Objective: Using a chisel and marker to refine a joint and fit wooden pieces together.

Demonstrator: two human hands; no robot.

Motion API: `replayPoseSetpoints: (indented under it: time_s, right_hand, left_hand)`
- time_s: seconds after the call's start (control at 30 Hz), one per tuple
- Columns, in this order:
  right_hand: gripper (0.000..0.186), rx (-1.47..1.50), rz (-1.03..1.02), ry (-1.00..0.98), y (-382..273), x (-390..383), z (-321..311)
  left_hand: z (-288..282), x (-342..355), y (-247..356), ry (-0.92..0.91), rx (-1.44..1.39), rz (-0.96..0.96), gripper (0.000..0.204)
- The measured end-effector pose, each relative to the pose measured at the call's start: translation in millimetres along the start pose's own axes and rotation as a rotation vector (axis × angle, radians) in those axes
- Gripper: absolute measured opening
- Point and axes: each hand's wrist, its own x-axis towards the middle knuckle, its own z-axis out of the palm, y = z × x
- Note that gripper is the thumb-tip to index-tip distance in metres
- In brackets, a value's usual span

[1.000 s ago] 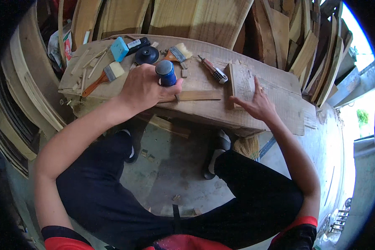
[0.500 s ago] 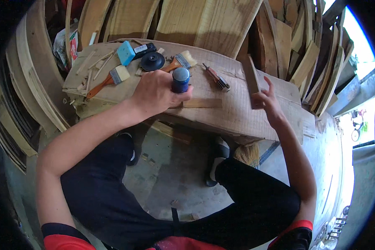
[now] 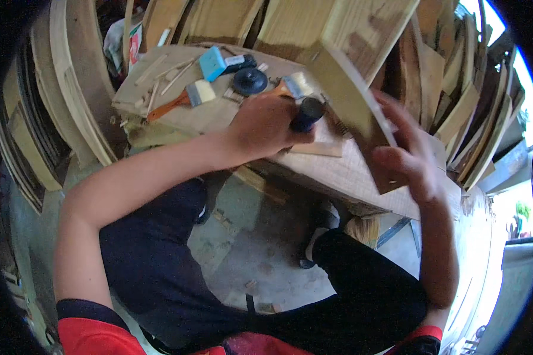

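Note:
My left hand [image 3: 265, 127] is closed round an upright tool with a dark blue handle [image 3: 308, 113] and a round end cap. Its lower part is hidden by the hand, so I cannot tell the kind of tool. Just beside that hand, a small flat strip of wood [image 3: 321, 147] lies on the wooden bench [image 3: 219, 118]. My right hand [image 3: 410, 157], blurred by motion, grips a flat wooden board [image 3: 352, 100] near its lower end. The board is raised and tilted to the right of the handle, apart from it.
On the bench lie two paintbrushes [image 3: 180, 102] [image 3: 293, 86], a black disc [image 3: 249, 81], a blue block [image 3: 212, 63], a dark object [image 3: 241, 63] and thin wood sticks [image 3: 177, 77]. Planks [image 3: 302, 29] lean behind. A broom [image 3: 362, 229] stands under the bench.
The board in my right hand has swung up and left, showing its broad face and covering the folding tool on the bench. My left hand keeps its hold. The whole view has shifted.

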Motion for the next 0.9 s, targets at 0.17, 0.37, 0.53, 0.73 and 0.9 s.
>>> replayPoseSetpoints:
  time_s: [0.17, 0.37, 0.53, 0.73, 0.9]
  right_hand:
    - [0.125, -0.108, -0.372, 0.301, -23, -8, 7]
    - [0.115, -0.347, -0.261, 0.243, -28, -17, 13]
    - [0.111, 0.043, -0.213, 0.359, -1, -44, -7]
    - [0.113, -0.393, -0.342, 0.184, -20, -16, 12]
    - [0.099, 0.229, -0.32, 0.387, -10, -32, -32]
  left_hand:
    - [-6, 9, 1, -0.262, 0.042, -0.124, 0.036]
    - [22, 10, -5, 0.026, 0.04, 0.041, 0.047]
    - [0, 13, 9, -0.122, -0.096, -0.023, 0.045]
    - [21, 0, -8, 0.093, 0.066, 0.106, 0.046]
    - [2, 2, -3, -0.09, -0.054, -0.025, 0.04]
